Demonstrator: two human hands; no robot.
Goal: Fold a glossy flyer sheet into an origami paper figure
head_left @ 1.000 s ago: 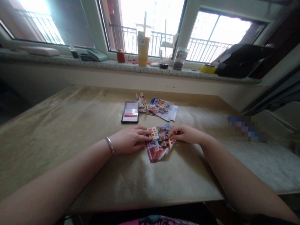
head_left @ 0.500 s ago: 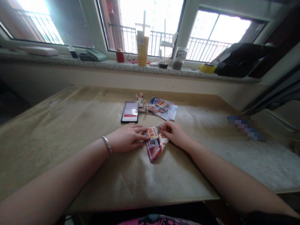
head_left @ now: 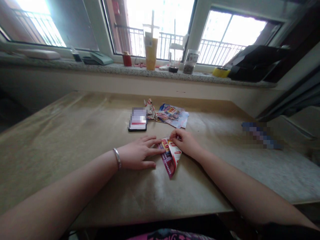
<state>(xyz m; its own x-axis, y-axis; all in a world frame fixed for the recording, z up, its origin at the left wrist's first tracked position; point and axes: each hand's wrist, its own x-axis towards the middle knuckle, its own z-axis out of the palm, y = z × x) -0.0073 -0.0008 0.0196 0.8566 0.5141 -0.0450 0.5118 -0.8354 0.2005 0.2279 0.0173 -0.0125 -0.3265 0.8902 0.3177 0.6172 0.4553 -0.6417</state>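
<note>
A printed paper flyer (head_left: pixel 172 158), partly folded into a pointed shape, lies on the table with its tip towards me. My left hand (head_left: pixel 140 151) rests palm down with fingers spread, its fingertips on the flyer's left side. The thumb and fingers of my right hand (head_left: pixel 183 141) pinch the flyer's upper right edge, where a white flap with red print is turned over. Beyond my hands lie a phone (head_left: pixel 138 120) with a lit, blurred screen, a crumpled piece of printed paper (head_left: pixel 150 110) and a small pile of flyers (head_left: pixel 175 116).
The table (head_left: pixel 87 133) has a brownish cover. A pixelated blue item (head_left: pixel 261 135) lies at its right. On the windowsill (head_left: pixel 107 67) stand a yellow drink cup (head_left: pixel 151 50), a red jar (head_left: pixel 127 59), a clear container (head_left: pixel 189 63), a yellow tape roll (head_left: pixel 221 72) and a black object (head_left: pixel 250 66).
The flyer's lower tip has swung right and its white flap now covers more of the front. My left hand has moved slightly right and its fingers have spread. My right hand keeps its pinch.
</note>
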